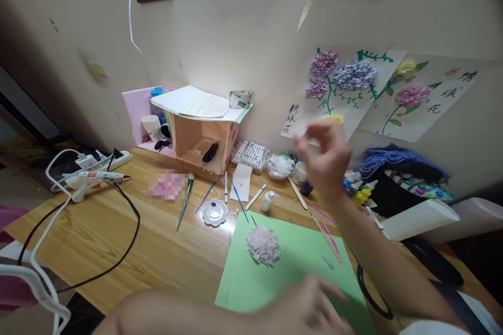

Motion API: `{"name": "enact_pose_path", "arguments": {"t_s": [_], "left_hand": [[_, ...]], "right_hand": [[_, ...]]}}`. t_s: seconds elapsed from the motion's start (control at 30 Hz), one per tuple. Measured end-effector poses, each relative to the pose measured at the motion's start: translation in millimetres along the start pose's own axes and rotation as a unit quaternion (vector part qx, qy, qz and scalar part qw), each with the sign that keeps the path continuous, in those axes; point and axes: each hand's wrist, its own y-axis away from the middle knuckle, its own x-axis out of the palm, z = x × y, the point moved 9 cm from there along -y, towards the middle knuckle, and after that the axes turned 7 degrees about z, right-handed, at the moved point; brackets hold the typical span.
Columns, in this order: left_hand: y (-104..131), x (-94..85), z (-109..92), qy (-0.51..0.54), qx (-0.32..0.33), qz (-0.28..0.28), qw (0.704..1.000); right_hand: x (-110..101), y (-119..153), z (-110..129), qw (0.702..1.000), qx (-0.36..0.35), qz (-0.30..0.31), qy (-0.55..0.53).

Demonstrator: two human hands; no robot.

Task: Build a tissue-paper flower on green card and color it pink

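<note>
A pale, ruffled paper pompom flower [263, 246] rests on a green sheet [301, 238] on the table. Low over the sheet, to the right of the flower, my left hand [310, 306] is blurred, its fingers apart and nothing visible in them. My right hand [326, 159] is raised in front of the wall drawings, thumb and fingers curled together in a pinch. Blur hides whatever may be between the fingertips. A small white bottle [268, 201] stands just behind the sheet's far edge.
At the left lie a glue gun [90, 180] and its cables. Behind the sheet are a flower-shaped palette [215, 212], a large brush [186, 199], a pack of markers [250, 155] and an open box [204, 141]. Wooden sticks [297, 192] and a paper roll [420, 219] are at the right.
</note>
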Motion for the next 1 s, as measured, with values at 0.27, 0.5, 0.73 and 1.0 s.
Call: {"name": "enact_pose_path", "arguments": {"t_s": [0.27, 0.5, 0.73, 1.0], "left_hand": [[62, -165.8, -36, -0.029, 0.145, -0.33, 0.932], [72, -183.1, -35, -0.13, 0.174, -0.326, 0.92], [97, -221.9, -38, -0.266, 0.135, -0.42, 0.857], [91, -215.9, -23, -0.361, 0.097, -0.374, 0.849]], "right_hand": [[108, 160, -38, 0.858, 0.323, 0.279, -0.287], [159, 192, -38, 0.678, 0.427, 0.336, -0.495], [166, 166, -68, 0.843, 0.225, 0.479, 0.098], [211, 156, -106, 0.76, 0.234, 0.522, 0.309]]}}
